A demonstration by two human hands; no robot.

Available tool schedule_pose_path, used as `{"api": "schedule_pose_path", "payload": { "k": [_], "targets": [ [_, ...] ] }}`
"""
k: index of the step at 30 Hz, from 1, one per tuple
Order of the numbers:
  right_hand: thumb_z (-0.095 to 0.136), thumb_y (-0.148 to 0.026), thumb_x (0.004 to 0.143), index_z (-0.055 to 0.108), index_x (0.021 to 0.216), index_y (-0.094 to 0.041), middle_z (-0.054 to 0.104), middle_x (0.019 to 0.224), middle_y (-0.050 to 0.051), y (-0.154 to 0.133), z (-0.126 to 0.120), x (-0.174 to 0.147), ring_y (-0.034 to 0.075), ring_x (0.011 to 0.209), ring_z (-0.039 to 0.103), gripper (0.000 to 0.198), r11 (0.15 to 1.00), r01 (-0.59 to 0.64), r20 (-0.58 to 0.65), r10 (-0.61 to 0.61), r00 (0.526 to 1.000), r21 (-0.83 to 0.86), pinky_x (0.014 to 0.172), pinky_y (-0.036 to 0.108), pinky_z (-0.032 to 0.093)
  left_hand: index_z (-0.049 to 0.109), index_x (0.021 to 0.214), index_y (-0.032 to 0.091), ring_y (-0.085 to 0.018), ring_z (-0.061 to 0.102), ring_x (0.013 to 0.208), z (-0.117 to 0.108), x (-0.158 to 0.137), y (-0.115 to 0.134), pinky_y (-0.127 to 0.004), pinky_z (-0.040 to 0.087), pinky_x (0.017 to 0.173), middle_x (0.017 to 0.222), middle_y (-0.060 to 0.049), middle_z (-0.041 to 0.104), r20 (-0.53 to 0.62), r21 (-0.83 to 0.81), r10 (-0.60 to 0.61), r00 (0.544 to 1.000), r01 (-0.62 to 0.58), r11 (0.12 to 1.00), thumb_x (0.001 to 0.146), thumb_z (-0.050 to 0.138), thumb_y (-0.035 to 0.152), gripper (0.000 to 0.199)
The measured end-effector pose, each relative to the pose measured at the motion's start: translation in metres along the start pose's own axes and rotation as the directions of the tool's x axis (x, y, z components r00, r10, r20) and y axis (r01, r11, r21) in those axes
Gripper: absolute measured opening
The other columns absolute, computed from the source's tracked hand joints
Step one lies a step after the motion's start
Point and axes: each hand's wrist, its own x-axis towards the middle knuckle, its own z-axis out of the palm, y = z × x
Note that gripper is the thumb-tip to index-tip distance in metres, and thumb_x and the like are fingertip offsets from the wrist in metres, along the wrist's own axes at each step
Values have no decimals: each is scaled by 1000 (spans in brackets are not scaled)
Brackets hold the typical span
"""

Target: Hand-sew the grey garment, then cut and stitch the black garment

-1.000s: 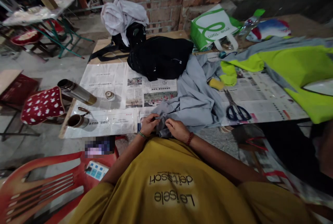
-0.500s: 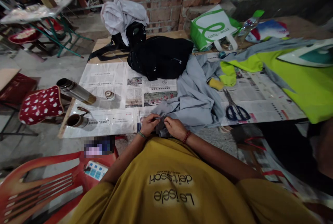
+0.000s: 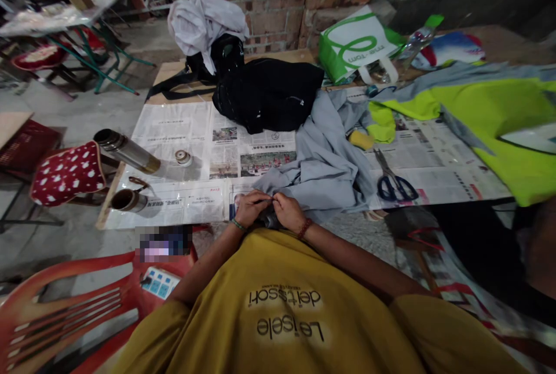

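Pinch on crumpled, light-grey cloth by narrowed fingers of left hand and right hand; possible slip or wrongly caught layer from loose, bunched folds.

Pinching grey garment near its edge with left hand and right hand, close together. Got scissors to right of right hand, neon-yellow cloth farther right. Got cup and steel flask left of left hand, black bundle beyond both hands.
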Motion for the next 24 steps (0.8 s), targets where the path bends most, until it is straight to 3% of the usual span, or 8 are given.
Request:
{"api": "schedule_pose_path", "payload": {
  "k": [3, 7, 10, 13, 17, 22, 24],
  "targets": [
    [42, -14, 88, 57, 85, -18, 62, 72, 2, 2, 1, 2, 13, 67, 54, 16, 998, -7, -19, 8, 1000, 65, 62, 22, 34, 75, 74, 21, -16, 60, 76, 0, 0, 1, -29, 48, 74, 78, -4, 68, 37, -4, -10, 999, 10, 1000, 69, 72, 36, 16],
    [41, -15, 87, 57, 86, -18, 60, 66, -1, -1, -4, 3, 11, 63, 54, 16, 977, -36, 20, 32, 999, 208, 63, 21, 37, 73, 80, 21, -16, 59, 79, 0, -1, -1, -29, 47, 76, 79, -3, 67, -10, 0, -36, 999, 36, 999, 69, 72, 37, 19],
    [43, -17, 86, 58, 91, -18, 62, 65, -1, -4, -8, 1, 10, 59, 55, 16, 937, -121, 67, 104, 992, 329, 60, 20, 41, 71, 88, 20, -15, 58, 77, 1, -1, -5, -27, 46, 73, 81, -3, 66, -69, 6, -102, 992, 103, 995, 68, 73, 35, 25],
    [44, -19, 84, 58, 94, -18, 64, 69, -1, -6, -11, -2, 9, 47, 50, 17, 880, -246, 143, 205, 968, 407, 49, 21, 40, 71, 83, 19, -15, 58, 76, 1, 0, -7, -27, 45, 74, 78, -2, 65, -63, 49, -60, 996, 63, 997, 69, 72, 32, 19],
    [48, -24, 83, 59, 81, -19, 64, 68, -1, -7, -16, -7, 6, 37, 44, 12, 885, -298, 195, 241, 951, 357, 40, 19, 32, 71, 81, 20, -15, 59, 79, 1, 0, -7, -28, 46, 76, 78, -3, 66, -67, 70, 16, 998, -12, 997, 73, 69, 30, 13],
    [54, -24, 80, 62, 65, -17, 60, 59, -2, -5, -19, -5, 8, 53, 50, 18, 972, -140, 100, 122, 987, 191, 51, 19, 32, 71, 81, 20, -16, 62, 84, 1, -1, -5, -29, 47, 80, 83, -4, 68, -46, 37, -11, 999, 13, 999, 73, 69, 28, 12],
    [54, -24, 80, 63, 63, -17, 59, 58, -2, -4, -16, -1, 9, 56, 50, 20, 978, -133, 94, 119, 988, 161, 53, 20, 32, 71, 81, 20, -16, 63, 83, 1, -1, -4, -29, 48, 80, 83, -4, 69, -20, 23, -33, 999, 34, 999, 72, 70, 29, 13]
  ]
}}
